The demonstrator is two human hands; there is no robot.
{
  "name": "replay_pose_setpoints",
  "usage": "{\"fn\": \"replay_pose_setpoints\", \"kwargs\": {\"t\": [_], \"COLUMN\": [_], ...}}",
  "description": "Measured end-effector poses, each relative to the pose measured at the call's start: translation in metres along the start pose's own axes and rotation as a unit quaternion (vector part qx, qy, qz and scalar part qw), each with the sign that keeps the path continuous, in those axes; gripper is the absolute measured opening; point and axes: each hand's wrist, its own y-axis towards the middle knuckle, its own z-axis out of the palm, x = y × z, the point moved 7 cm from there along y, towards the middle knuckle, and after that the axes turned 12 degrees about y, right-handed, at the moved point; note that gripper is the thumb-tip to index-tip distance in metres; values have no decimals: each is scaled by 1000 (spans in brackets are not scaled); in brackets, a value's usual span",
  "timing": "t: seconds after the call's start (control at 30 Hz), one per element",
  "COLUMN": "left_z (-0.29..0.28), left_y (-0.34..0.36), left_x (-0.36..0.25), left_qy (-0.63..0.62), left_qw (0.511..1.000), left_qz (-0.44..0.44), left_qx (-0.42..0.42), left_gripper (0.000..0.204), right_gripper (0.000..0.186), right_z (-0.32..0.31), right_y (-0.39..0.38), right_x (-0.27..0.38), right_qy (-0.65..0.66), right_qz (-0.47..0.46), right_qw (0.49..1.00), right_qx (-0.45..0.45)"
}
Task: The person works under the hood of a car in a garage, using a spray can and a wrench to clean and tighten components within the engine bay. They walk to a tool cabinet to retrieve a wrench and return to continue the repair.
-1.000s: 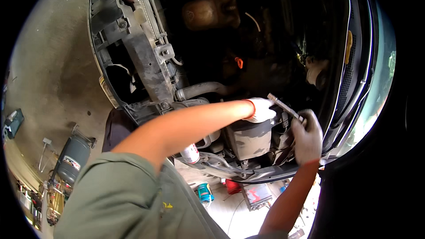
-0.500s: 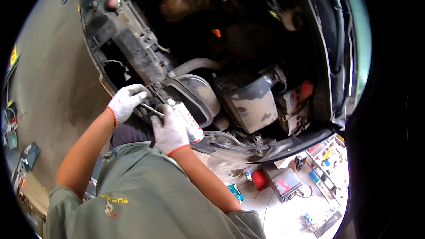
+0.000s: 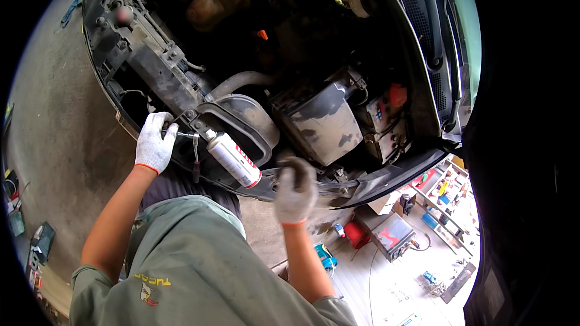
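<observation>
My left hand [image 3: 156,143], in a white knit glove with an orange cuff, is closed at the front edge of the engine bay. Its fingers grip the shaft end of a ratchet wrench [image 3: 196,156], whose dark reddish handle hangs down beside the hand. A white spray can [image 3: 234,160] with red print lies tilted on the front panel, right of the wrench, touched by neither hand. Over the bay's edge, right of the can, is my gloved right hand [image 3: 296,194]. Motion smears its fingers, and the glove looks dark with dirt there.
A dusty air filter box [image 3: 329,124] and a battery [image 3: 386,118] sit in the open engine bay. The metal crossmember [image 3: 154,69] runs along the front. Beyond the fender, a red bucket [image 3: 356,235] and a metal box-shaped machine [image 3: 391,236] stand on the floor.
My right hand has let go of the wrench and moved right, past the spray can. My left hand stays at the wrench. The whole view has shifted slightly.
</observation>
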Motion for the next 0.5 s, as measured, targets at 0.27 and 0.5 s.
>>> {"fn": "replay_pose_setpoints", "kwargs": {"t": [0.27, 0.5], "left_z": [-14, 13], "left_y": [11, 73], "left_x": [-39, -192], "left_qy": [199, 17], "left_qw": [970, 969], "left_qz": [128, 223], "left_qx": [-49, 109], "left_gripper": [29, 32], "right_gripper": [48, 67], "right_z": [-118, -136], "right_y": [98, 122], "right_x": [-34, -140], "right_qy": [-155, 259], "right_qz": [-72, 148], "right_qw": [958, 916], "right_qx": [-230, -269]}}
